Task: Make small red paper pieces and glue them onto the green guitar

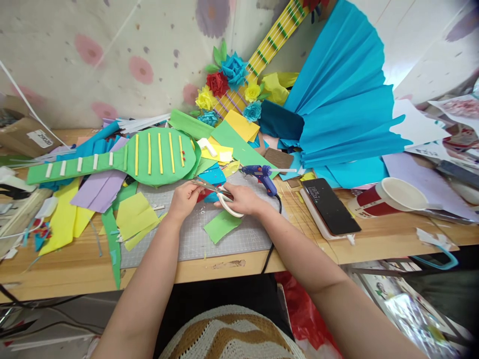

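forearms extended | right hand (242, 199) grips scissors (219, 194) | left hand (184, 198) steadies blades

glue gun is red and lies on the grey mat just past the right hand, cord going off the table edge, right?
Not quite: the head view shows the glue gun is blue, not red. It does lie on the grey mat just past the right hand, its cord running off the table edge.

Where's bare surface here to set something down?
Bare patches: the grey cutting mat near edge, below the green scrap; wood table between phone and front edge. Crowded: left paper pile around the green paper guitar, behind both hands.
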`<state>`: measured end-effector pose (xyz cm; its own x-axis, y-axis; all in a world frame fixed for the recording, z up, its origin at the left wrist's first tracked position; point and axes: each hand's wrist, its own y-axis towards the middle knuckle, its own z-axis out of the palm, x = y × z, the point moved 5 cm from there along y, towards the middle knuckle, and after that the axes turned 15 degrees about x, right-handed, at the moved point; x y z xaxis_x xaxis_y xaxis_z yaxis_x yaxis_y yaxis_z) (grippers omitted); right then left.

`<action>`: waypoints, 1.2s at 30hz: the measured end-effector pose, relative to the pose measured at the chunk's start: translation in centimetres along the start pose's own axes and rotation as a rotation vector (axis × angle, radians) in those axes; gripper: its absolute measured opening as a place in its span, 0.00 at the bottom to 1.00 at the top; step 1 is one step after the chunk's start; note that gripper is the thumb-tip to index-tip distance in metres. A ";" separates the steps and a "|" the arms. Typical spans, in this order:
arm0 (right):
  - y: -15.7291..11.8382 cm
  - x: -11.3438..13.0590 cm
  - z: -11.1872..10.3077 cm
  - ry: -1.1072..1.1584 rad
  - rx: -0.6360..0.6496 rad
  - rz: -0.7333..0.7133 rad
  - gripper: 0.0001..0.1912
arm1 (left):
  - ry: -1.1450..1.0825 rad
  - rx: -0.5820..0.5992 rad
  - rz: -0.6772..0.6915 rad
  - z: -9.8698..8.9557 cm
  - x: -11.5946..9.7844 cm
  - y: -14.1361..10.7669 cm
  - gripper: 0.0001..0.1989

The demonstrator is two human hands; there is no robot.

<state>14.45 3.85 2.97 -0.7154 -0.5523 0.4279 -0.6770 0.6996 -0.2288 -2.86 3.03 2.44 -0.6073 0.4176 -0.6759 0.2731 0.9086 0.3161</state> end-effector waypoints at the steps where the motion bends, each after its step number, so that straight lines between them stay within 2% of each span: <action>1: 0.0 0.1 0.0 -0.003 0.000 0.008 0.29 | 0.003 0.005 0.004 0.0 0.0 0.0 0.09; 4: 0.0 0.2 -0.1 0.002 -0.012 0.028 0.27 | 0.005 0.013 0.012 0.0 0.0 0.0 0.09; 11: 0.4 -0.2 -0.2 -0.031 -0.061 0.049 0.15 | 0.022 0.064 0.003 0.1 -1.0 0.1 0.10; 18: 0.0 0.0 -0.4 0.054 -0.050 -0.053 0.22 | 0.011 0.036 0.000 0.3 -0.1 0.1 0.10; 29: 0.0 -0.4 -0.6 -0.018 -0.094 0.018 0.23 | 0.014 0.055 -0.021 0.2 -0.7 0.1 0.11; 32: 0.2 -0.5 -0.6 0.002 -0.091 0.081 0.24 | -0.040 0.022 -0.045 0.2 -0.5 0.0 0.10; 36: 0.1 -1.4 -1.0 -0.013 -0.110 0.302 0.23 | -0.238 -0.082 -0.096 0.1 0.2 -0.2 0.11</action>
<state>15.57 5.15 3.22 -0.8839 -0.3175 0.3435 -0.4114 0.8771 -0.2479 -2.90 2.95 2.20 -0.4327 0.3283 -0.8397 0.1553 0.9446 0.2893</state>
